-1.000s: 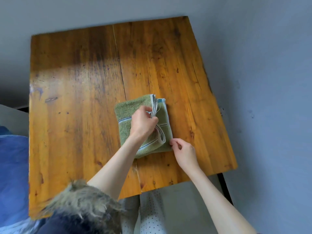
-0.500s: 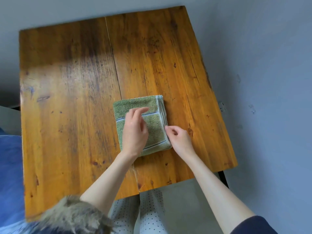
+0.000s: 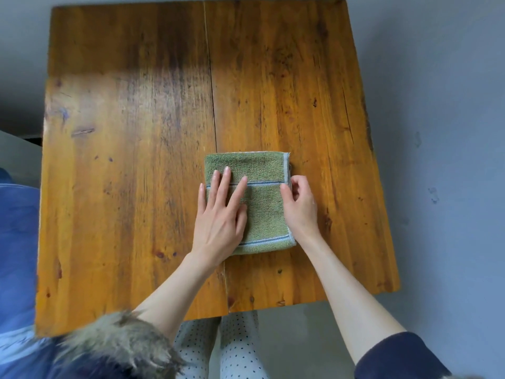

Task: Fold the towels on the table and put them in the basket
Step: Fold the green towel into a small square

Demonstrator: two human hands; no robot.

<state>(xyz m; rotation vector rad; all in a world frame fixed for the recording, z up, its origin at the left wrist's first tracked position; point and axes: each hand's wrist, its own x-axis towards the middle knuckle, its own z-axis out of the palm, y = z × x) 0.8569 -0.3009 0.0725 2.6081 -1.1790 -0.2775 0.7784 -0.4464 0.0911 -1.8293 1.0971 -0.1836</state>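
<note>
Towel (image 3: 262, 206) folded small — left hand (image 3: 221, 217) flat on top, right hand (image 3: 300, 206) pinching its edge; square corners before lifting.

Towel (image 3: 262, 203) on table (image 3: 123, 187) — right of centre

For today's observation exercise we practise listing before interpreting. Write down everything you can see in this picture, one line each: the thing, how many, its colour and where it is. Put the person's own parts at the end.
Towel: one, green with pale blue-striped bands, folded into a small rectangle, lying on the table right of its middle seam.
Table: one, orange-brown wood, fills most of the view.
Floor: grey, around the table.
Blue fabric: one patch, at the left edge; cannot tell what it is.
Left hand: one, flat on the towel's left half.
Right hand: one, fingers curled at the towel's right edge.
Legs: two, white dotted trousers, below the near table edge.
</note>
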